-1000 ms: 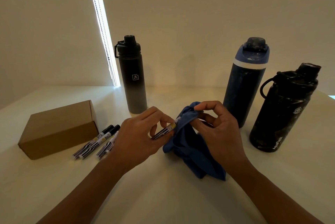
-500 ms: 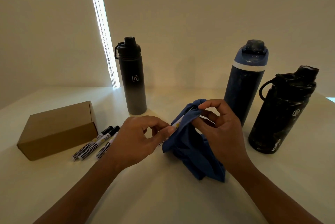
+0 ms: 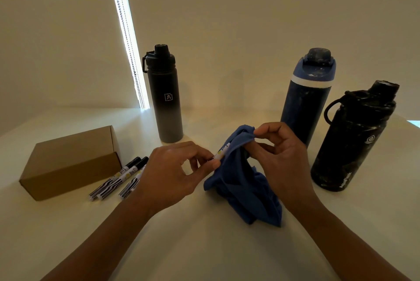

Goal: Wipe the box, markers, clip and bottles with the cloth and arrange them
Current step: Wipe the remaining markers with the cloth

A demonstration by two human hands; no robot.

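Note:
My left hand [image 3: 175,171] pinches one end of a white marker [image 3: 222,152]; the marker's other end is hidden inside the blue cloth [image 3: 245,192]. My right hand [image 3: 279,155] pinches the cloth's top fold around the marker, and the rest of the cloth hangs down onto the table. Three more markers [image 3: 120,177] lie side by side next to the brown cardboard box [image 3: 70,162] on the left. A slim black bottle [image 3: 167,96] stands behind my left hand. A blue bottle [image 3: 306,96] and a wide black bottle [image 3: 354,137] stand on the right. No clip is visible.
Everything sits on a pale table [image 3: 204,246] against a plain wall. A bright vertical strip of blind [image 3: 127,37] runs down the wall at back left. The wide black bottle stands close to my right wrist.
My left hand has slid closer to the cloth, so less of the marker shows between the hands. My right hand has stayed pinched on the cloth.

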